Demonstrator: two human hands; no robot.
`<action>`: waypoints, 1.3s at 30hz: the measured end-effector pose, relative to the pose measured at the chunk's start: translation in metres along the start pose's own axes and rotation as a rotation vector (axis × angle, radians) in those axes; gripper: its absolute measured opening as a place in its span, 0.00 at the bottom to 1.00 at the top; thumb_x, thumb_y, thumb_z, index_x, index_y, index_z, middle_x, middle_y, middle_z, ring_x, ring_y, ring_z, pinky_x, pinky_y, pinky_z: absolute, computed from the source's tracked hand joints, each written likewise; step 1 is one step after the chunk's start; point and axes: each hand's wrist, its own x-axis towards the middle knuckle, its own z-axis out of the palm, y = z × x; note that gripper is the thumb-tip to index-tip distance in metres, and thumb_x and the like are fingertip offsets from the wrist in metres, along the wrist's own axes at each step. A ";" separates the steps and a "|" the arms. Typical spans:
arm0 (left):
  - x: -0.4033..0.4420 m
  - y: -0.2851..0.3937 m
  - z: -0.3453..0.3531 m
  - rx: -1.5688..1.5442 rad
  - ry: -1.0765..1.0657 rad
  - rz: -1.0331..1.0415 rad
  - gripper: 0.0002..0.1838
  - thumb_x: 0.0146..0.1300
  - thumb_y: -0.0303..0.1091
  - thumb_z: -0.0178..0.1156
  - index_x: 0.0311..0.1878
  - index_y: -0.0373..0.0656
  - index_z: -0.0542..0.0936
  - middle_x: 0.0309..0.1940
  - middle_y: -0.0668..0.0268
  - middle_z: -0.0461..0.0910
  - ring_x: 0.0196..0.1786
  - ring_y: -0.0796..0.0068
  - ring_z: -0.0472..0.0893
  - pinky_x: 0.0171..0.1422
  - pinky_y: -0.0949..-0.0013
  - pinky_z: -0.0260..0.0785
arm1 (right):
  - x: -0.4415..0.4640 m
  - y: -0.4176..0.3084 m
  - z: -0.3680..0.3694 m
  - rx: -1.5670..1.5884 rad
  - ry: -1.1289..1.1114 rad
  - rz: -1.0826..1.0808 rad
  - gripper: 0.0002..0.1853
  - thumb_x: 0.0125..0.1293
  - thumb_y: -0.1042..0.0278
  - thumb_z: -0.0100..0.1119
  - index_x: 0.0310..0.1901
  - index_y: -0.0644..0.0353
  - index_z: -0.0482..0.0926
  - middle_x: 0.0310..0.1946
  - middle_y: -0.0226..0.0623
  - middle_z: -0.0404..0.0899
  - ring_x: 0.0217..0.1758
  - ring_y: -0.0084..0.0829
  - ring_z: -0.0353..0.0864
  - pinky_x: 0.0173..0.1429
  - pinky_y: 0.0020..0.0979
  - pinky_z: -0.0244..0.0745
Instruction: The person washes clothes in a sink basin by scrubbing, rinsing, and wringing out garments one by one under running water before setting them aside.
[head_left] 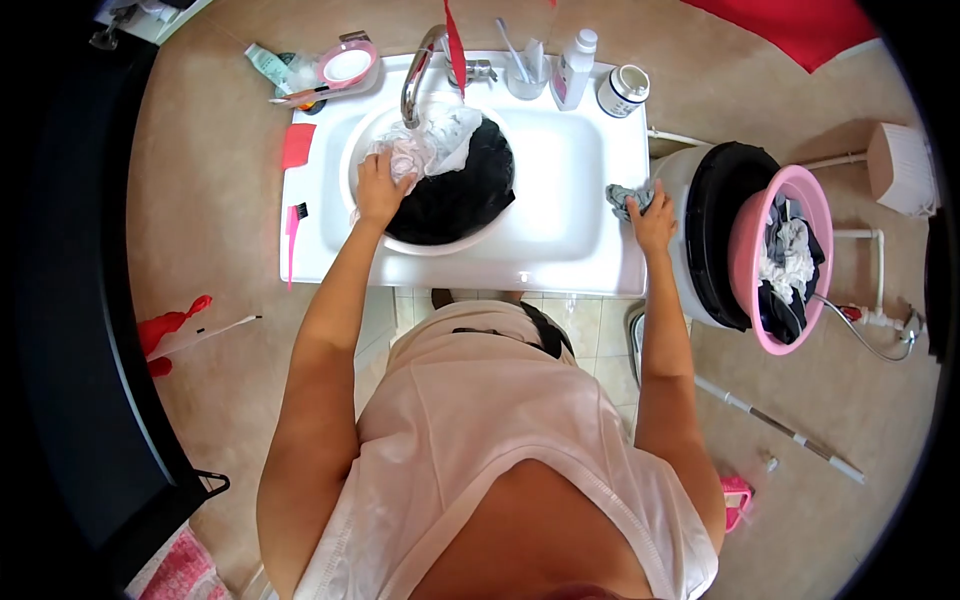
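My left hand (383,190) grips a bunched white cloth (445,138) at the near left of a round white basin (349,190), beneath the faucet (408,105). Black fabric (460,190) fills much of the same basin, which stands in the left part of the white sink (560,225). At the sink's right edge, my right hand (653,220) has its fingers on a small crumpled grey cloth (624,200). Part of that cloth is hidden by the fingers.
A pink basin (743,260) of dark and white clothes rests on a black-lidded barrel (715,235) at right. Along the sink's back stand a toothbrush cup (527,78), a white bottle (573,75) and a jar (622,92). A pink brush (293,235) lies on the left rim.
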 end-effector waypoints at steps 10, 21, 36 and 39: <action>0.020 -0.021 -0.021 -0.764 0.376 -0.596 0.12 0.62 0.38 0.63 0.37 0.38 0.76 0.29 0.61 0.78 0.31 0.69 0.76 0.40 0.66 0.69 | -0.006 -0.048 -0.040 -0.148 0.326 -0.343 0.31 0.58 0.62 0.67 0.64 0.51 0.71 0.65 0.55 0.63 0.67 0.52 0.64 0.69 0.53 0.58; 0.012 0.084 -0.136 -1.282 0.483 -0.344 0.09 0.65 0.28 0.61 0.30 0.39 0.73 0.26 0.71 0.72 0.28 0.85 0.67 0.31 0.77 0.61 | -0.054 -0.193 -0.026 0.629 -0.160 -0.515 0.17 0.66 0.68 0.60 0.56 0.57 0.78 0.55 0.46 0.76 0.57 0.46 0.75 0.62 0.38 0.69; -0.044 0.153 -0.164 -1.103 0.305 0.116 0.05 0.64 0.30 0.62 0.37 0.40 0.76 0.28 0.65 0.77 0.34 0.76 0.77 0.42 0.72 0.71 | -0.080 -0.383 0.065 1.315 -1.134 0.018 0.25 0.71 0.43 0.48 0.59 0.53 0.71 0.52 0.37 0.76 0.54 0.35 0.76 0.56 0.41 0.74; -0.040 0.133 -0.126 -0.674 0.313 0.082 0.07 0.65 0.32 0.62 0.36 0.39 0.75 0.24 0.66 0.76 0.27 0.76 0.75 0.32 0.72 0.67 | -0.094 -0.369 0.053 1.829 -1.338 0.550 0.24 0.72 0.46 0.47 0.59 0.56 0.71 0.53 0.38 0.76 0.55 0.36 0.76 0.58 0.41 0.74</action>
